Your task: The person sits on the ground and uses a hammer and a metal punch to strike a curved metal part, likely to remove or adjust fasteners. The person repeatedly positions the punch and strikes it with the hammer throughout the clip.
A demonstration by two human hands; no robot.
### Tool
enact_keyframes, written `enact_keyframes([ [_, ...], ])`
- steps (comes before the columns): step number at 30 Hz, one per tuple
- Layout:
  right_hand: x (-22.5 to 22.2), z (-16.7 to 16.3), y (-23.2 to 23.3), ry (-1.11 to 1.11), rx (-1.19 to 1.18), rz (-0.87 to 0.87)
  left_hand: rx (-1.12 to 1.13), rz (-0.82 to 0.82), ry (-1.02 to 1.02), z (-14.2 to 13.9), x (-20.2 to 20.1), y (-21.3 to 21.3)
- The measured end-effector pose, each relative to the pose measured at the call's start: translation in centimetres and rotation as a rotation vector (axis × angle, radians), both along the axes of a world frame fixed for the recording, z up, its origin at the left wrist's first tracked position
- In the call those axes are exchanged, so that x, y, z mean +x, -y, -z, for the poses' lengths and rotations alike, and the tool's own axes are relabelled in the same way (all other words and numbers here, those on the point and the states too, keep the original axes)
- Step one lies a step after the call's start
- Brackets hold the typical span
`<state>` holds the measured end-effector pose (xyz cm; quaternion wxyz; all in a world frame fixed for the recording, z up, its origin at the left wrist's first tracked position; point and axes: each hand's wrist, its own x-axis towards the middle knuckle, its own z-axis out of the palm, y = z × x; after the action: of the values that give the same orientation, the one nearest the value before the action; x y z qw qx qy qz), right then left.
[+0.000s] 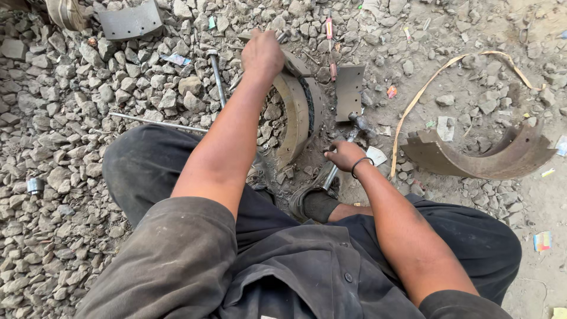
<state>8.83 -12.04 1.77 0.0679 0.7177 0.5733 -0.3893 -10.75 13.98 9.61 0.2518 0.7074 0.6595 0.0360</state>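
On the gravel ground (53, 118), far left, a grey curved lining piece (129, 22) lies among the stones, and a small metal cylinder (34, 185) sits at the left edge. A thin steel rod (156, 123) lies flat, long axis running left to right, just beside the person's knee. A bolt-like tool (216, 77) lies with its long axis running near to far.

Centre: the left hand (261, 54) rests on the far top edge of a curved brake shoe (301, 112) standing on its edge, arc running near to far. Fingers are curled over the rim, gripping it along with a thin metal tool; which tool I cannot tell.

Right of the shoe, touching distance: the right hand (345, 156), fingers closed around the handle of a hammer (348, 139), head pointing far-right, near a flat grey lining plate (349, 90). The right hand is lower and nearer the body; the shoe lies to its left.

Far right: a second rusty brake shoe (484, 159) lies flat, well apart, with a tan strap (425, 85) looping past it. No containers in view.
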Motion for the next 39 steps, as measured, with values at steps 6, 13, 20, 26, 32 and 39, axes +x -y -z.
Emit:
enact_keyframes([
  [6,0.3,0.0,0.3,-0.01,-0.004,0.006,-0.072,-0.122,0.102,-0.3,-0.8,0.4],
  [13,-2.8,-3.8,-0.4,0.017,0.193,-0.03,-0.106,-0.088,0.19,1.7,-1.2,0.4],
  [20,-7.3,-4.6,-0.2,-0.016,0.359,-0.248,-0.073,0.068,0.235,2.7,-1.6,-0.2],
  [26,-8.4,-3.8,0.2,0.016,0.458,-0.321,-0.152,-0.036,0.211,1.1,-0.6,0.0],
  [32,-8.3,-5.3,-0.4,0.061,0.232,-0.362,-0.15,-0.121,0.19,-0.1,1.0,0.8],
  [39,-7.7,-7.4,-1.4,0.018,0.178,-0.395,-0.118,-0.088,0.122,-0.2,1.9,0.3],
])
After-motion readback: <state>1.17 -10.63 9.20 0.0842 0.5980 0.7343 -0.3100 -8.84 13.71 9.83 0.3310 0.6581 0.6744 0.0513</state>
